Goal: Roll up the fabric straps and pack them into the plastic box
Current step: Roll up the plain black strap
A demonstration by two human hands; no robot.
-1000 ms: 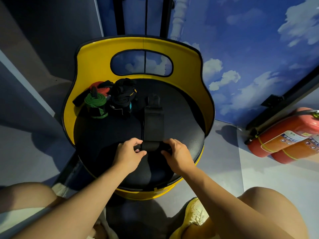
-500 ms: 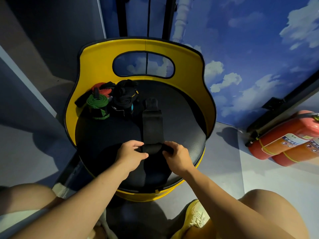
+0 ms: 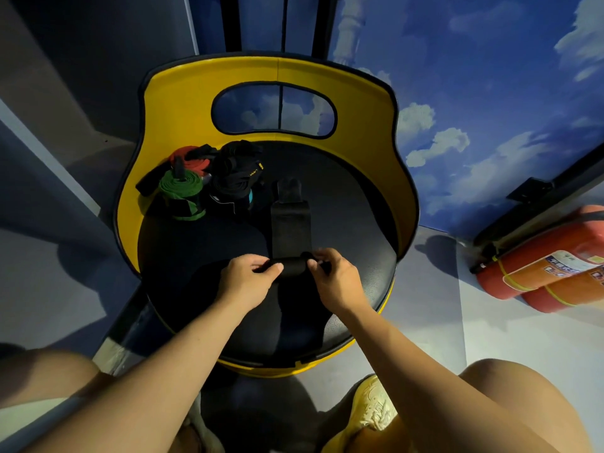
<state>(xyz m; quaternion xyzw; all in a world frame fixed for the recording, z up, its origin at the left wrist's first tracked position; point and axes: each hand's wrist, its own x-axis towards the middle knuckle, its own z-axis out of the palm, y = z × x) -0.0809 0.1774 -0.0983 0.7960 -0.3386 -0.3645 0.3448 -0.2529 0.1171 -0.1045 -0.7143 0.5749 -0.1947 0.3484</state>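
Head view, looking down on a round black seat [image 3: 202, 256] with a yellow curved backrest [image 3: 183, 103]. A black fabric strap [image 3: 290, 228] lies flat along the seat, running away from the person; its near end is wound into a short roll [image 3: 292, 266] lying crosswise. The left hand [image 3: 245, 282] has its grip closed on the roll's left end with thumb and fingers, and the right hand [image 3: 336, 282] is closed on the right end likewise. At the rear left of the seat, well apart from the hands, stand a green rolled strap [image 3: 181, 197], a red rolled strap [image 3: 189, 160] behind it, and a dark bundle [image 3: 237, 179], possibly more black straps; its detail is lost in shadow. Two red fire extinguishers [image 3: 549, 269] lie on the floor [image 3: 490, 328] at right. A yellow shoe [image 3: 372, 410] shows at bottom.
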